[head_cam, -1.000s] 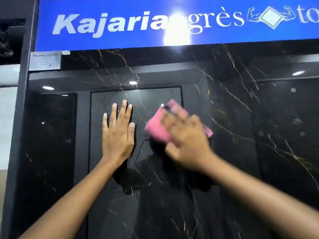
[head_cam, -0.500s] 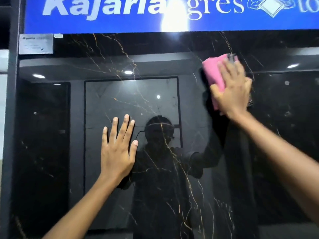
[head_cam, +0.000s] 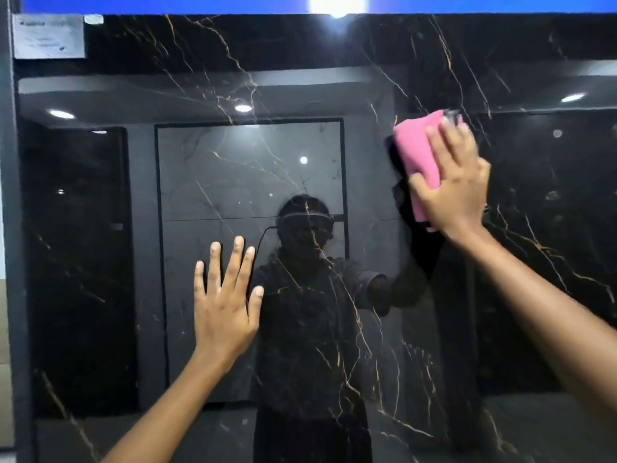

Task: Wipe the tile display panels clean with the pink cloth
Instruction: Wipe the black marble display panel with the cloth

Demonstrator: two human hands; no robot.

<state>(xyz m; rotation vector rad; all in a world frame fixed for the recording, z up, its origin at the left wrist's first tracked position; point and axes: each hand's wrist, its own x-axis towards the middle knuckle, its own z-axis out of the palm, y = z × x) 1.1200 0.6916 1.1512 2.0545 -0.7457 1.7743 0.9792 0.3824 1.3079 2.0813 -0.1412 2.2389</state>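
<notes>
Right hand: fingers spread flat over pink cloth, pressing it against black tile, upper right. Left hand: fingers splayed wide, palm flat on tile, holding nothing.

Pink cloth half hidden; label text blurred.

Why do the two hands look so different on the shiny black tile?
The left hand is bare, while the right hand presses the pink cloth. The left hand has its fingers spread wide; the right hand's fingers lie closer together over the cloth. The left hand sits lower, near the middle of the black tile panel; the right hand is higher and further right. Both lie flat against the same panel.
</notes>
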